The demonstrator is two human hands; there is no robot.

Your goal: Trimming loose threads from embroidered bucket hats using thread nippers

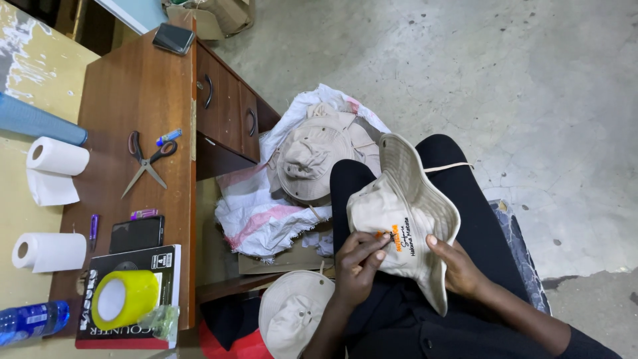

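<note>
A beige brimmed hat with orange and dark stitching lies on my lap, across my black trousers. My left hand rests on its crown, fingertips pinched at the orange stitching; whether it holds a small tool or thread I cannot tell. My right hand grips the hat's crown beside the stitching, thumb on top. The brim curves up and away from me, and a cord hangs off to the right.
More beige hats lie on a white woven sack, and another hat by my left knee. The brown desk holds scissors, a yellow tape roll, two phones, paper rolls and a bottle.
</note>
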